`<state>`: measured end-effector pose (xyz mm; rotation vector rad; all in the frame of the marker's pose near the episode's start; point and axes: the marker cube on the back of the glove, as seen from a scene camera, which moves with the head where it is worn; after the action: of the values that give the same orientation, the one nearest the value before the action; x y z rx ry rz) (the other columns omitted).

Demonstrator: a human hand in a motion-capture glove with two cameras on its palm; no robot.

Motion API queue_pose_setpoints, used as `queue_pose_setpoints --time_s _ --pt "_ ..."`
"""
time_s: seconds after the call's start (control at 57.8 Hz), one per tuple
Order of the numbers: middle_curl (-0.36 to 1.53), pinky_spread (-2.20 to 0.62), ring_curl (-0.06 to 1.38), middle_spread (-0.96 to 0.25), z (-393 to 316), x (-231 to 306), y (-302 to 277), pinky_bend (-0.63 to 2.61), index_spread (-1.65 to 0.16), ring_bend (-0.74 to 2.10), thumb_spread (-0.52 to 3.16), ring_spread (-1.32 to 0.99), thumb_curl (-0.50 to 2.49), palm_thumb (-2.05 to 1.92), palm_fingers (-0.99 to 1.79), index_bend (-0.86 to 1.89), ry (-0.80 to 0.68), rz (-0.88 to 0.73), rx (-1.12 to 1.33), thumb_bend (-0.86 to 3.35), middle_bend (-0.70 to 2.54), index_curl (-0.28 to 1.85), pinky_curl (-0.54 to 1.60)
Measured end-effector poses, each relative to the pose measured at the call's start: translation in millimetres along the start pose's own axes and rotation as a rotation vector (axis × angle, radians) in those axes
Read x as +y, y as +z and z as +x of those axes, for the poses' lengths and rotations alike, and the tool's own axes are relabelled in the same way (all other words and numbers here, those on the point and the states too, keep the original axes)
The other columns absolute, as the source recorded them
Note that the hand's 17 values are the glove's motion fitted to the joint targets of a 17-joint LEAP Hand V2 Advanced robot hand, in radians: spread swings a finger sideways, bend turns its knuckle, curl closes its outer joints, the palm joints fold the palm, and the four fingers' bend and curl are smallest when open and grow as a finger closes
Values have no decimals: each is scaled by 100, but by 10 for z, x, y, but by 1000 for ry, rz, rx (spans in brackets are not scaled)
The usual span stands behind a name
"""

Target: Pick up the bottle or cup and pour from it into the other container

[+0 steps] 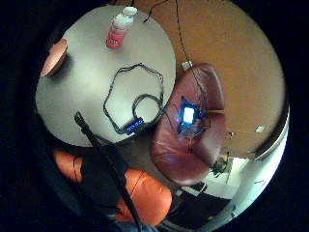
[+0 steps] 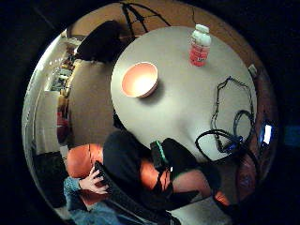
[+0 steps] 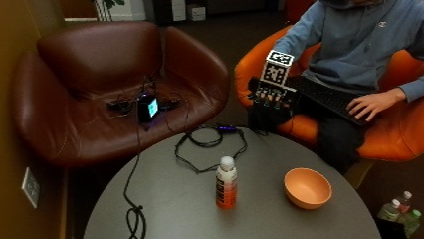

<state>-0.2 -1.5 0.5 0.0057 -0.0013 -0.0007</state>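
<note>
Right hand (image 3: 270, 102) is up in the air at the table's (image 3: 172, 204) far edge, in front of the seated person, holding nothing. Fingers look to hang down fairly straight; exact spread is hard to read from the outside view.

Bottle (image 3: 226, 183) stands upright near the middle of the table, white cap on top, orange-red liquid filling most of it. Long axis vertical. Bowl (image 3: 307, 187) sits just beside it on the same surface, not touching, opening up, and looks empty.

Key relation: the bottle lies in front of and below the hand, across the table from the person, with the black cable loop (image 3: 211, 144) on the tabletop between hand and bottle. Both palm views look down on the bottle (image 1: 119, 27) (image 2: 200, 45) from well away, confirming it's not near the palm yet. Bowl shows in both too (image 1: 53, 57) (image 2: 139, 79).

My read: reach not started. Next move needs the hand to go forward and down over the cable and close around the bottle's side. Cap appears on, so pouring may need it off first.

Bare hand (image 3: 371, 103) rests on a keyboard (image 3: 331, 99) in the lap, well apart from the table.
</note>
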Motion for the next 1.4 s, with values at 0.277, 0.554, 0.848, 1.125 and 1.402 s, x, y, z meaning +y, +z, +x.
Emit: queue_pose_setpoints --time_s 0.277,0.554,0.848,1.125,1.402 --pt "12 25 11 -8 4 -96 18 47 -41 26 85 0 20 46 -2 16 0 -7 2 10 18 13 21" --pt "18 27 17 -9 45 -104 49 47 -43 28 94 0 27 51 -4 16 0 2 -2 -1 17 19 27" --pt "21 28 21 -8 287 -66 153 47 -43 29 95 1 31 52 -4 15 55 33 -20 -3 17 21 30" --pt "23 27 23 -7 573 -48 246 47 -42 32 96 1 32 51 -5 13 160 97 -118 -3 17 21 32" --pt "25 26 25 -7 784 -137 338 49 -41 35 97 1 33 50 -5 12 225 102 -153 -3 18 19 33"
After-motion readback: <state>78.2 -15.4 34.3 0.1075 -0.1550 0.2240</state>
